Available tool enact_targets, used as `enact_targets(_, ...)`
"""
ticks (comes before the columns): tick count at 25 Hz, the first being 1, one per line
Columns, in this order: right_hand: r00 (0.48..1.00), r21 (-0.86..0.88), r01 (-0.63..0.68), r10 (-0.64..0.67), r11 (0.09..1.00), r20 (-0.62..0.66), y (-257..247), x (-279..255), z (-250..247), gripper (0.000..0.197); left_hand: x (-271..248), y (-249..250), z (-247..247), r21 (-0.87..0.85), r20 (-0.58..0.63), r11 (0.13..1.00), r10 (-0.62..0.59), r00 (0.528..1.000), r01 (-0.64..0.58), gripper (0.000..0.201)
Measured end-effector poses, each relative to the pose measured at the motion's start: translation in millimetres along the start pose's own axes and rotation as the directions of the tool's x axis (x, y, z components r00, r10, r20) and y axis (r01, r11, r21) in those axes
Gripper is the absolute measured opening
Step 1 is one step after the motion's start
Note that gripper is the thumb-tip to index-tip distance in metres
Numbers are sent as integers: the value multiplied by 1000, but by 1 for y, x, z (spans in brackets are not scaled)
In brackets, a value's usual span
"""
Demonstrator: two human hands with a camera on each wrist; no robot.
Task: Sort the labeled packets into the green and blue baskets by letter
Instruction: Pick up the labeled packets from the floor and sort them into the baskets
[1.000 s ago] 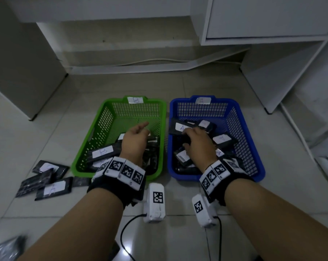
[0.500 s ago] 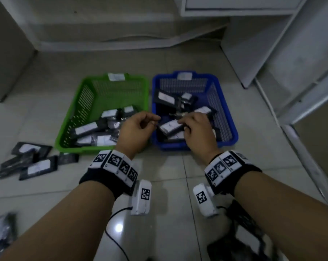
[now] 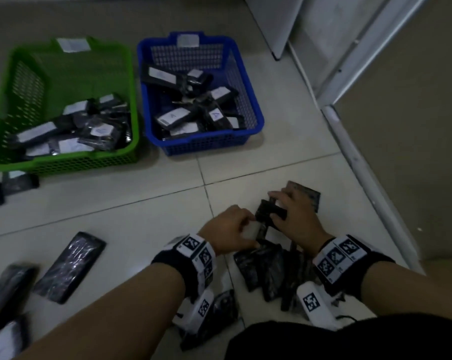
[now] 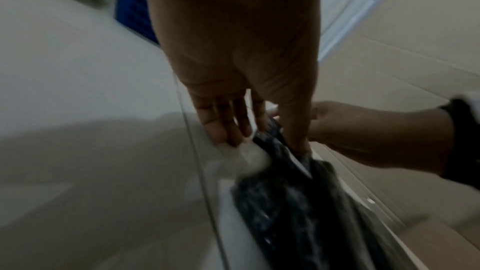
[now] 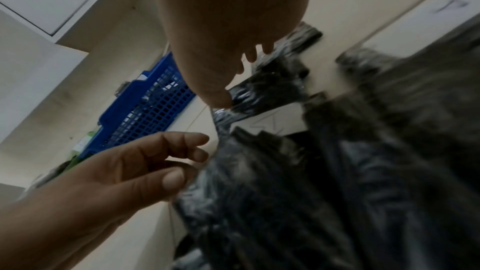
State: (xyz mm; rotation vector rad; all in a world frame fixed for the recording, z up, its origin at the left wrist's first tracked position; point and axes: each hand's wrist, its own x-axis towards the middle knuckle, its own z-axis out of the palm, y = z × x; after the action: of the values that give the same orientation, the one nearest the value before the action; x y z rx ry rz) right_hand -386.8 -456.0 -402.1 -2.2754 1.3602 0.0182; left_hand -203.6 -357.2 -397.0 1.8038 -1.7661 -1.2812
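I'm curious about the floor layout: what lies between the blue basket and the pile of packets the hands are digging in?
Only bare tiled floor separates the blue basket from the packet pile, as the head view shows.

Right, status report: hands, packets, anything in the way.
Left hand pinching a white-labelled packet. Right hand gripping a black packet from the floor pile. Green basket and blue basket partly filled. Path clear.

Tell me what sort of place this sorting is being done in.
Probably an indoor room of a home or small workshop, worked on the floor rather than a bench: pale glossy floor tiles, white cabinet panels standing on them, and green and blue plastic mesh baskets set straight on the tiles.
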Motion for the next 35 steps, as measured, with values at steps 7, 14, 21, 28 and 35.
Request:
enact_targets(7, 996, -119, 38, -28, 992, 85, 12, 0, -4, 66, 18, 27, 51, -9, -191, 949, -310, 932, 314, 49)
enact_targets(14, 995, 366, -56, 23, 929, 96, -20, 35, -7, 33, 8, -2, -21, -518, -83, 813, -358, 930, 267, 29)
enact_targets(21, 979, 610, -79, -52, 789, 195, -106, 68, 21, 25, -46, -53, -76, -932, -142, 352, -578, 804, 88, 16)
enact_targets(28, 967, 432, 87, -179, 898, 179, -156, 88, 24, 16, -82, -75, -95, -968, -238, 212, -607, 759, -134, 10)
enact_targets(35, 943, 723, 250, -332, 644, -29, -195, 74, 9, 47, -113, -84, -119, -935, -354, 209, -609, 710, -286, 22)
